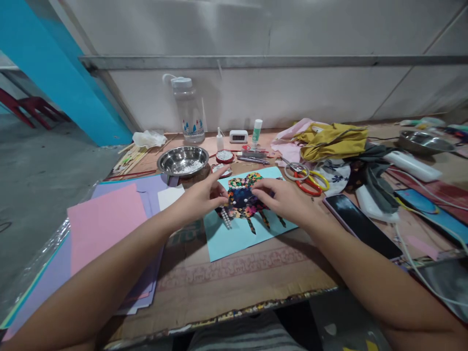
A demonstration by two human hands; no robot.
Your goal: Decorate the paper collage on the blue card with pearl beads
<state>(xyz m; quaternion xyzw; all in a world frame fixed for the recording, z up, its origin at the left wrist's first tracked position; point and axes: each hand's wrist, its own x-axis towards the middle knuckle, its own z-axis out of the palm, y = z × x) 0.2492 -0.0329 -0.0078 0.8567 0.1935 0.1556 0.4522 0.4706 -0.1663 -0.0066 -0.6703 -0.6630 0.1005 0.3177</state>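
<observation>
A light blue card (234, 236) lies on the cardboard-covered table. On it is a dark, floral-patterned cut-out figure (242, 201) trimmed with white beads. My left hand (204, 196) rests at the figure's left edge, index finger stretched out, thumb and other fingers pinched near a short string of white beads (226, 217). My right hand (283, 199) lies on the figure's right side, fingers curled and pressing down on it.
A steel bowl of white beads (183, 161) stands behind the card. Pink and purple paper sheets (106, 222) lie at left. Scissors (309, 179), a dark phone (360, 224), cloth (331, 140), a water bottle (188, 109), glue bottles and small bead tins crowd the back and right.
</observation>
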